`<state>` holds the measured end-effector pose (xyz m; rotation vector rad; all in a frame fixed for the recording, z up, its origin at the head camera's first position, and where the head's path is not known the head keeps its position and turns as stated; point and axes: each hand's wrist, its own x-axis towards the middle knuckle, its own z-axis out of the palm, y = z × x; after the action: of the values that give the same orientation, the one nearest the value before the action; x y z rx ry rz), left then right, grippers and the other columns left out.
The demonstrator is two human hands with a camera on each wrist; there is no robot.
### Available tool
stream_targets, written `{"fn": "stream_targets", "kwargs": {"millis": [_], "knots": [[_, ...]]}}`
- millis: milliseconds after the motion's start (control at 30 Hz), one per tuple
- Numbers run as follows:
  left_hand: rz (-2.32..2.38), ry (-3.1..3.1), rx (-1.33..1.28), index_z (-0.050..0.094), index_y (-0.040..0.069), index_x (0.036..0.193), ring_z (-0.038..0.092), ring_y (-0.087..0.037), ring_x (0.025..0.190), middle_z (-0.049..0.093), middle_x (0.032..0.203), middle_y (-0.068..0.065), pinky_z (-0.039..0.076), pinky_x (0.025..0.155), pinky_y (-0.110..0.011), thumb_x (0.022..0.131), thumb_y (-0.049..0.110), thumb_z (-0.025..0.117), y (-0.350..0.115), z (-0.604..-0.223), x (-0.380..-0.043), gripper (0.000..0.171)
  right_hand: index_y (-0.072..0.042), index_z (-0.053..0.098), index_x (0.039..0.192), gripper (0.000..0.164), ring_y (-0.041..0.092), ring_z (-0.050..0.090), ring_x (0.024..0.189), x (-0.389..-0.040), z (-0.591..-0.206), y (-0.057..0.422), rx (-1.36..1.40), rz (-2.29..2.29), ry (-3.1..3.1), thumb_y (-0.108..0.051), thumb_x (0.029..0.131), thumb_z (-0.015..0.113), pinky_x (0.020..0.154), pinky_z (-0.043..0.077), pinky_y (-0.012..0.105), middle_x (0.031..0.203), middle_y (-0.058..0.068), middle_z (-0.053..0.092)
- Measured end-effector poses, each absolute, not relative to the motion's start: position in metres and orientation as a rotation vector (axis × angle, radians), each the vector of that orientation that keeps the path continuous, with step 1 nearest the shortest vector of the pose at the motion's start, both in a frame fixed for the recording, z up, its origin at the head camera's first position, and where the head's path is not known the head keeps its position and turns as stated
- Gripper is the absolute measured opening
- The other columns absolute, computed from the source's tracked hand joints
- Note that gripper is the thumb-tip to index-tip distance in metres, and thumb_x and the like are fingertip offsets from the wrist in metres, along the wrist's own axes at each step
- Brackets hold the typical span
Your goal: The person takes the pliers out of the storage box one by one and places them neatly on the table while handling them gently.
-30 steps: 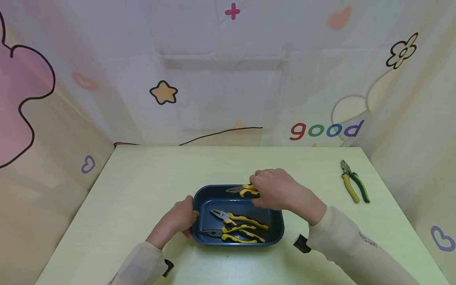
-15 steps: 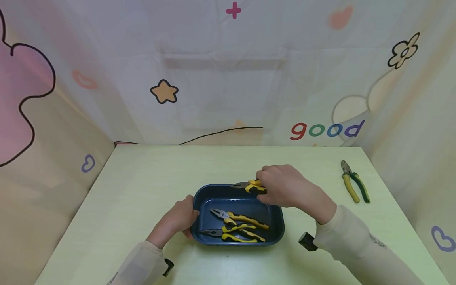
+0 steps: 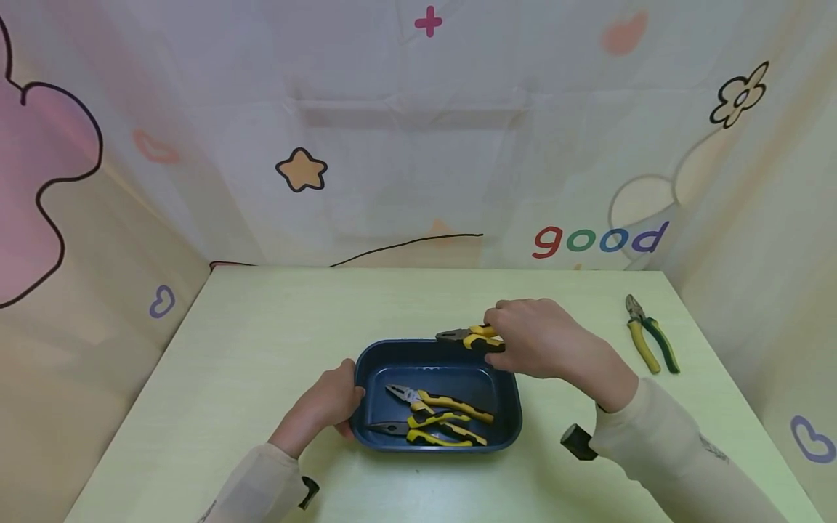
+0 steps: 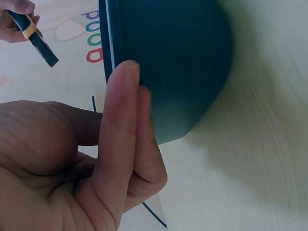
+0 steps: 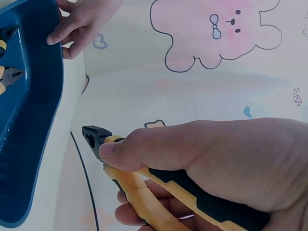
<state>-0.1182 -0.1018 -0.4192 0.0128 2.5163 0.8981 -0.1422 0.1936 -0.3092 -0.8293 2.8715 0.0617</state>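
Note:
A dark blue rectangular tray [image 3: 503, 428] stands on the table. My left hand [image 3: 331, 394] pinches its left rim, with the thumb over the edge and fingers [image 4: 118, 130] along the outer wall. My right hand [image 3: 539, 338] grips yellow-and-black pliers [image 3: 480, 340] by the handles, above the tray's back right rim. Their dark metal nose points left. In the right wrist view the thumb lies along one handle and the fingers curl under the other. Inside the tray lie yellow-and-black combination pliers [image 3: 451, 403] and, crossing them, yellow-and-black long-nose pliers [image 3: 418, 428].
Diagonal cutting pliers [image 3: 644, 334] with yellow and green handles lie on the table [image 3: 294, 312] at the back right. A printed curtain [image 3: 392, 145] hangs behind the table and along both sides.
My right hand has moved right and slightly up with the pliers, from over the tray's inside toward its back right rim. The left hand and the tray stay put.

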Motion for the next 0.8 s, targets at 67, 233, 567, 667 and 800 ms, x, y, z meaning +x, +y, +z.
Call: {"fn": "stream_targets", "kwargs": {"millis": [67, 233, 567, 667, 800], "knots": [[0.896, 2.517, 0.01, 0.044, -0.01, 0.128, 0.068, -0.022, 0.047, 0.06, 0.082, -0.018, 0.057, 0.07, -0.036, 0.106, 0.005, 0.051, -0.102, -0.419, -0.118, 0.027, -0.003, 0.073, 0.111, 0.043, 0.017, 0.062, 0.075, -0.142, -0.308, 0.196, -0.823, 0.06, 2.876, -0.034, 0.084, 0.086, 0.065, 0.055, 0.033, 0.096, 0.006, 0.07], [0.894, 2.523, 0.012, 0.044, -0.01, 0.126, 0.068, -0.023, 0.047, 0.06, 0.082, -0.018, 0.057, 0.069, -0.036, 0.106, 0.005, 0.051, -0.101, -0.419, -0.118, 0.026, -0.003, 0.074, 0.11, 0.042, 0.017, 0.06, 0.073, -0.142, -0.306, 0.202, -0.802, 0.049, 2.887, -0.034, 0.085, 0.085, 0.065, 0.054, 0.033, 0.093, 0.005, 0.069], [0.882, 2.52, 0.0, 0.044, -0.009, 0.126, 0.068, -0.022, 0.048, 0.06, 0.082, -0.017, 0.056, 0.069, -0.036, 0.106, 0.006, 0.051, -0.101, -0.42, -0.119, 0.026, -0.005, 0.073, 0.106, 0.038, 0.017, 0.057, 0.071, -0.142, -0.301, 0.213, -0.749, 0.039, 2.893, -0.035, 0.085, 0.084, 0.061, 0.051, 0.032, 0.087, 0.003, 0.065], [0.885, 2.516, -0.003, 0.044, -0.01, 0.127, 0.068, -0.022, 0.048, 0.06, 0.083, -0.018, 0.057, 0.069, -0.036, 0.106, 0.006, 0.051, -0.101, -0.42, -0.119, 0.027, -0.005, 0.074, 0.105, 0.036, 0.016, 0.056, 0.07, -0.142, -0.3, 0.217, -0.74, 0.025, 2.899, -0.034, 0.085, 0.084, 0.061, 0.05, 0.032, 0.086, 0.002, 0.064], [0.888, 2.516, -0.001, 0.044, -0.01, 0.127, 0.068, -0.023, 0.047, 0.06, 0.084, -0.019, 0.057, 0.068, -0.035, 0.106, 0.005, 0.052, -0.1, -0.42, -0.119, 0.028, -0.006, 0.073, 0.102, 0.033, 0.016, 0.055, 0.068, -0.142, -0.298, 0.223, -0.734, 0.01, 2.906, -0.032, 0.085, 0.084, 0.06, 0.049, 0.032, 0.084, 0.001, 0.062]]}}
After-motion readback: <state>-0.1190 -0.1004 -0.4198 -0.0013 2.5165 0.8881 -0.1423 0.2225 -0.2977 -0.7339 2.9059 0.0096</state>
